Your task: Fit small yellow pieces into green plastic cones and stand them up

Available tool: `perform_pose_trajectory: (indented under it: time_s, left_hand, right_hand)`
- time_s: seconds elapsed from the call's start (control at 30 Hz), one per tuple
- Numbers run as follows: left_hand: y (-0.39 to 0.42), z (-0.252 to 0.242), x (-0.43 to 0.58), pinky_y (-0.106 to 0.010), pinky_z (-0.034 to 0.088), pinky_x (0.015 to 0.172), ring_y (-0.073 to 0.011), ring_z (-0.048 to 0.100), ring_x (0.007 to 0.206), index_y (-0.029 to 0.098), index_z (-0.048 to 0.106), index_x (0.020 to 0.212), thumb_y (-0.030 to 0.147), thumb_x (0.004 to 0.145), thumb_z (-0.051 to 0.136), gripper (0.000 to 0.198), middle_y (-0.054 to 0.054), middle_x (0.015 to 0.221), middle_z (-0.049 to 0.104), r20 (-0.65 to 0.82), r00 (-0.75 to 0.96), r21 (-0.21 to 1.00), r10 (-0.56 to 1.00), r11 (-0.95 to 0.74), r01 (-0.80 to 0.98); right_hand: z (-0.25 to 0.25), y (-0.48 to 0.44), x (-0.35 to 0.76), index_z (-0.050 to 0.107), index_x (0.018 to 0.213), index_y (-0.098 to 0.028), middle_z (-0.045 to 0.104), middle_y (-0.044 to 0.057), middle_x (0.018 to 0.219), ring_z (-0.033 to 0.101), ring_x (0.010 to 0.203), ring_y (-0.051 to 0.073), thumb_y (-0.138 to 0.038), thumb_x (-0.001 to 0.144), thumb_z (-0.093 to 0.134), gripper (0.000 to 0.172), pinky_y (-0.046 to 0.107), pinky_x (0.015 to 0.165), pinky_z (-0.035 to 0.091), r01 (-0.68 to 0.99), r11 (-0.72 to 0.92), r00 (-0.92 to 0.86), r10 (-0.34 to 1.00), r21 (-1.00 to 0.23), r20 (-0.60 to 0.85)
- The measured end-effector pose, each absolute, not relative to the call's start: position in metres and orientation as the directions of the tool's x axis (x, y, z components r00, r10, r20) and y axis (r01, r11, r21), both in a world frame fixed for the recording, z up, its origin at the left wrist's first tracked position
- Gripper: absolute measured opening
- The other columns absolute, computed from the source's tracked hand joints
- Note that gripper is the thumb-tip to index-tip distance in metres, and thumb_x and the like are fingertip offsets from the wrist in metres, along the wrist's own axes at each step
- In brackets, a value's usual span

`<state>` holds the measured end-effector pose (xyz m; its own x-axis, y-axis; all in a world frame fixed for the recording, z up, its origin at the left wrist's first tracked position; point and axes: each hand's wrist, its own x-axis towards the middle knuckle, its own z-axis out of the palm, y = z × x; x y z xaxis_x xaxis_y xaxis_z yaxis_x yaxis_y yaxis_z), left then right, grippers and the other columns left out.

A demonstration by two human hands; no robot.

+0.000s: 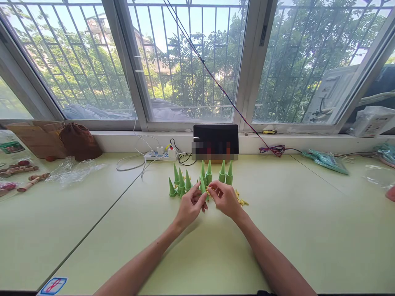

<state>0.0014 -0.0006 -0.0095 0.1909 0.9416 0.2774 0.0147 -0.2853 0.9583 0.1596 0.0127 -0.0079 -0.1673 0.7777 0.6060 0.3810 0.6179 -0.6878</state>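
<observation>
Nearly upright held cone (pixel 203 186), tip up

You hold one green cone (pixel 203 184) tip-up just below frame centre; other cones (pixel 229 174) stand either side, yellow pieces (pixel 243 202) rightward.

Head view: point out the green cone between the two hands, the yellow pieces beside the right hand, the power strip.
Green cone (pixel 203 186): head view, on its tapered side.
Yellow pieces (pixel 243 202): head view, on the cluster's right end.
Power strip (pixel 162 157): head view, mid-body.
</observation>
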Motion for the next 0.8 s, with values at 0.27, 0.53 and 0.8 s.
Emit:
perform_pose_trajectory:
  time_s: [0.27,0.53,0.8]
  left_hand:
    - [0.0013,-0.0175,-0.0009,-0.027,0.053,0.051,-0.0117,0.060,0.056,0.019,0.037,0.144,0.041,0.086,0.060,0.066,0.000,0.082,0.054,0.337,0.208,0.915,0.918,-0.371,0.156]
    - [0.0008,-0.0172,0.0016,-0.027,0.055,0.055,-0.0131,0.063,0.063,0.018,0.042,0.139,0.041,0.088,0.057,0.058,-0.004,0.091,0.060,0.414,0.123,0.879,0.902,-0.431,0.204]
    - [-0.0021,-0.0118,0.0023,-0.025,0.054,0.055,-0.0113,0.061,0.061,0.016,0.044,0.137,0.040,0.089,0.055,0.054,-0.003,0.089,0.057,0.411,0.094,0.876,0.907,-0.421,0.233]
  right_hand:
    - [-0.0093,0.0140,0.1598,0.060,0.089,-0.019,0.064,0.001,0.072,0.051,0.055,0.012,-0.028,0.092,0.051,0.013,0.023,0.055,0.040,0.391,0.604,-0.173,0.790,-0.695,0.589]
    - [-0.0086,0.0146,0.1609,0.062,0.101,-0.017,0.068,0.005,0.084,0.055,0.060,0.013,-0.033,0.094,0.050,0.022,0.024,0.057,0.042,0.405,0.592,-0.149,0.795,-0.697,0.589]
    - [-0.0120,0.0168,0.1612,0.063,0.102,-0.016,0.068,0.006,0.087,0.054,0.061,0.014,-0.031,0.093,0.051,0.021,0.025,0.058,0.043,0.399,0.612,-0.182,0.783,-0.683,0.595]
